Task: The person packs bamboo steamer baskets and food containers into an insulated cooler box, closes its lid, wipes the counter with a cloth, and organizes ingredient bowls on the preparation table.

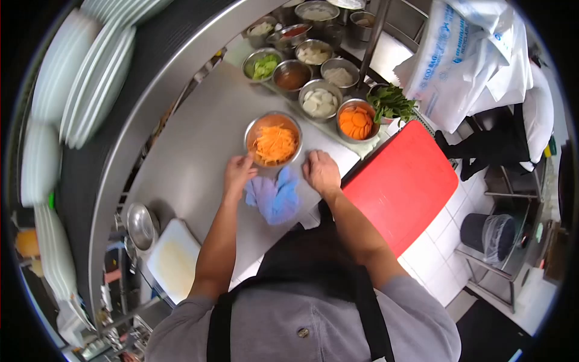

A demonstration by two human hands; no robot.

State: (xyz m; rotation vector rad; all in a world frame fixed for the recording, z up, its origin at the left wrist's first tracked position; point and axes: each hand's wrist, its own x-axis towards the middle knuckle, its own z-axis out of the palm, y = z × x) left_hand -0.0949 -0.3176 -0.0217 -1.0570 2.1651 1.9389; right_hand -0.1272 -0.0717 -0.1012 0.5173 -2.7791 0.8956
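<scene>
A metal bowl of shredded orange vegetable [276, 143] stands on the steel counter [205, 133]. At the bowl's lower left edge is my left hand [240, 174], its fingers partly spread and nothing seen in them. My right hand [321, 171] rests on the counter to the right of the bowl, fingers curled; whether anything is under them is hidden. Between my hands, just below the bowl, lies a crumpled blue and purple cloth [274, 196].
Several metal bowls of ingredients, among them sliced orange rounds [356, 122], line the back. A red board [401, 187] is at right, leafy greens [392, 104] behind it. Stacked plates [99, 84] stand left; a white board [173, 259] and metal bowl [142, 227] sit lower left.
</scene>
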